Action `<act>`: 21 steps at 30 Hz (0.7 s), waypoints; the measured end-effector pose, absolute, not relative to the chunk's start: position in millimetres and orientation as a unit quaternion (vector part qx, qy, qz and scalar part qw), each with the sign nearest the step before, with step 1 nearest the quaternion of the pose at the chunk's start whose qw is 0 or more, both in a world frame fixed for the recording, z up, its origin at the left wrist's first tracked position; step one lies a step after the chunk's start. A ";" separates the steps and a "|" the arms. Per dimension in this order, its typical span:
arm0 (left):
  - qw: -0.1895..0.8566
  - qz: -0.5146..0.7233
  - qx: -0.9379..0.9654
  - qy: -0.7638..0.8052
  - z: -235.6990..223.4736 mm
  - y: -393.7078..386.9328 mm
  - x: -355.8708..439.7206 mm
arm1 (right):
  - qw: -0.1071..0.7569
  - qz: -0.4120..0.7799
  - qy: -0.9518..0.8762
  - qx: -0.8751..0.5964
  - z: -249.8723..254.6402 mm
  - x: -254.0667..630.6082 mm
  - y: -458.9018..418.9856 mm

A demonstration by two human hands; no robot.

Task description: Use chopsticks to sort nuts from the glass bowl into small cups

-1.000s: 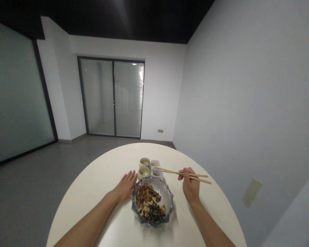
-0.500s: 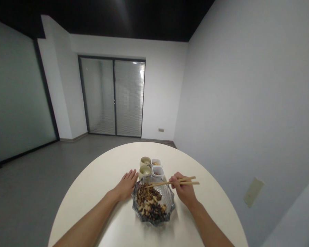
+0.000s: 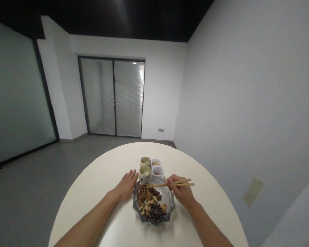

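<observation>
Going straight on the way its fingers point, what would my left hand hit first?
Probably the nearer cream cup, just past your left hand, though depth is hard to judge from this view.

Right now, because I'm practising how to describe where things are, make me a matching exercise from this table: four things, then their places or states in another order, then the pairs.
Things:
1. left hand
2. right hand
3. chopsticks
4. small white square tubs

Places or states:
A. beyond the cut-glass bowl, beside small cream cups
B. flat on the white round table, left of the bowl
C. holding the chopsticks
D. tips over the mixed nuts in the bowl

Pairs: 1-B, 2-C, 3-D, 4-A
</observation>
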State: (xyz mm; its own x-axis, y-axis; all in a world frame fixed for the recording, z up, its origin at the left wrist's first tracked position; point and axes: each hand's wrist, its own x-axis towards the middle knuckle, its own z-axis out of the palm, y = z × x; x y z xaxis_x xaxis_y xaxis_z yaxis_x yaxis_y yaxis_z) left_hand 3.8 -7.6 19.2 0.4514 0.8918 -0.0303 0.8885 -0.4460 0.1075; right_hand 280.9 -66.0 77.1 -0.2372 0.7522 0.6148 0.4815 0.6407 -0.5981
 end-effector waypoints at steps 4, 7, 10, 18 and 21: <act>0.042 0.025 0.851 0.523 11.7 -3.8 2.3 | 0.504 0.150 -0.751 -0.399 74.1 284.3 -63.6; 0.041 0.037 0.852 0.521 5.7 -0.4 0.7 | 0.529 0.146 -0.735 -0.399 74.2 287.2 -63.0; 0.041 0.040 0.853 0.518 5.3 -0.1 0.1 | 0.549 0.136 -0.718 -0.406 77.3 289.4 -63.7; 0.041 0.018 0.851 0.523 16.4 -6.5 2.4 | 0.581 0.110 -0.685 -0.424 81.2 296.2 -62.3; 0.042 0.021 0.851 0.524 18.3 -7.6 3.2 | 0.591 0.094 -0.673 -0.435 82.2 300.1 -60.4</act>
